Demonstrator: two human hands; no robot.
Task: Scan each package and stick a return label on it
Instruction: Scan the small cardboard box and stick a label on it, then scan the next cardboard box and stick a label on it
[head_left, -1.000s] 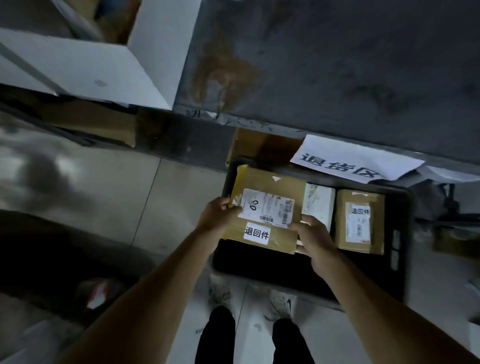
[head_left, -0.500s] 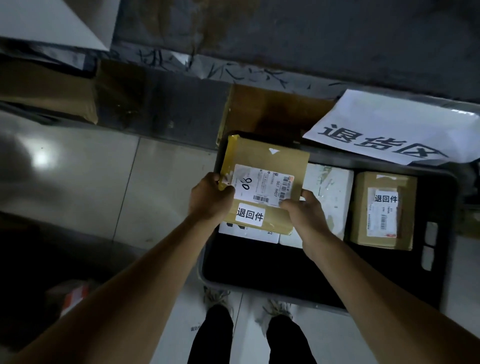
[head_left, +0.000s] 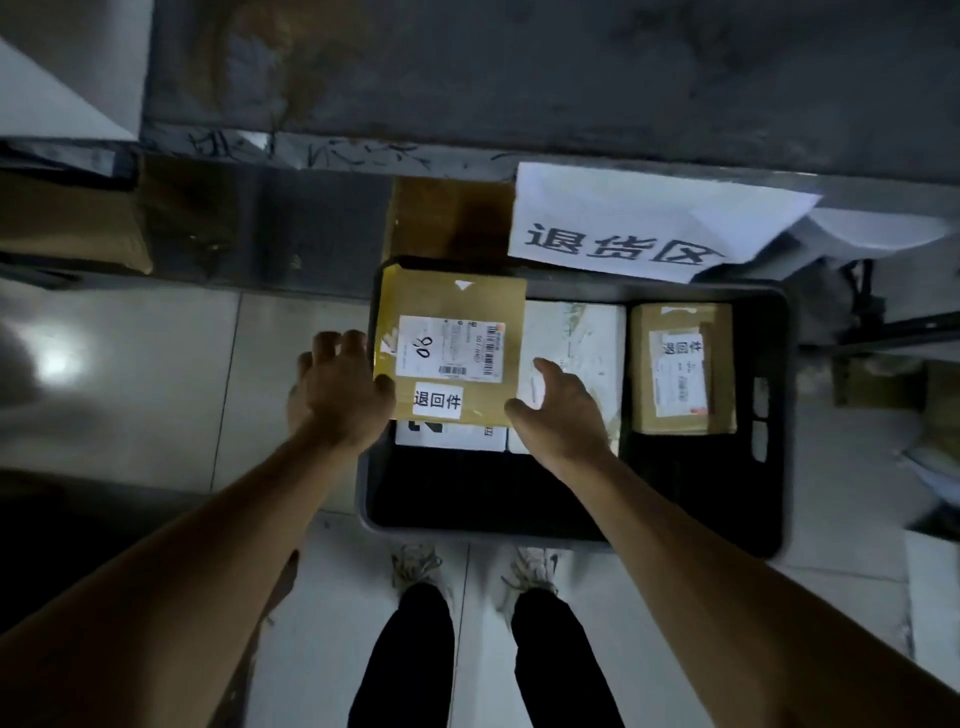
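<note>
The left hand (head_left: 340, 392) has its fingers (head_left: 332, 345) spread and loose, gripping nothing; its thumb lies at the left edge of the brown package (head_left: 451, 345), and whether skin touches the cardboard cannot be told. The right hand (head_left: 558, 410) is likewise relaxed, fingers extended, thumb near the package's lower right corner, holding nothing.

The brown package lies flat in the far left corner of a black crate (head_left: 571, 530), on top of a white parcel (head_left: 449, 439) whose near edge shows beneath it. On its top face sit a shipping label (head_left: 451, 348) with barcodes and a handwritten number, and below that a small white return sticker (head_left: 438, 400) with three printed characters.

Just to the right lies a white box (head_left: 576, 332), and further right a smaller brown box (head_left: 681, 369) with its own label and the same sticker text. The crate stands on a tiled floor (head_left: 156, 374). Behind it a white paper sign (head_left: 639, 223) with large black characters hangs over the crate's far rim. The person's shoes (head_left: 418, 564) stand at the crate's near side.
</note>
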